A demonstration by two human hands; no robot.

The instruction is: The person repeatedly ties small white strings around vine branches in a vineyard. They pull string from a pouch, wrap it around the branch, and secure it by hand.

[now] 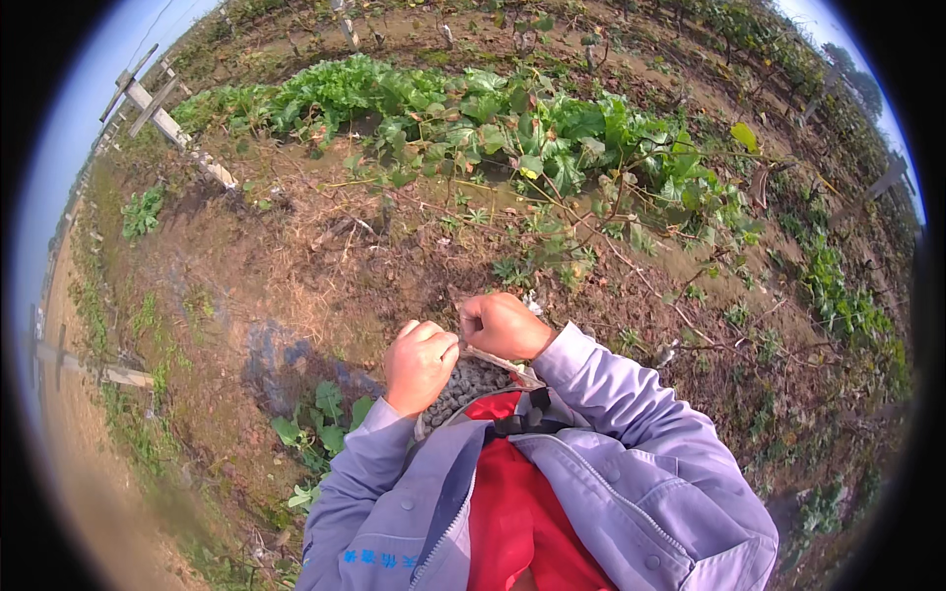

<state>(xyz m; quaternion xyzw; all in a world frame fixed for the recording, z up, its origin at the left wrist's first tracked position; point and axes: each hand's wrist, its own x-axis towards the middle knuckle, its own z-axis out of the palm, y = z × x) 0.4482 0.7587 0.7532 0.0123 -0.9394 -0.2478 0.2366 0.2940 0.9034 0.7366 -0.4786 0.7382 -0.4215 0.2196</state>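
Both hands are held close together in front of my waist, fingers curled in. My left hand [421, 367] is closed, its knuckles up, beside the rim of an open bag [491, 362] at my waist. The bag is filled with small grey lumps [465, 388] whose kind I cannot tell. My right hand [504, 325] is a curled fist just above the bag's far edge. Whether either hand pinches something small is hidden by the fingers. A black strap with a buckle [525, 422] crosses my front over the red shirt.
A vine with long thin stems [591, 221] stretches across ahead and to the right. Behind it grows a row of leafy green plants [473, 111]. A concrete post [159, 118] leans at the upper left. Leafy plants [325, 421] stand by my left sleeve.
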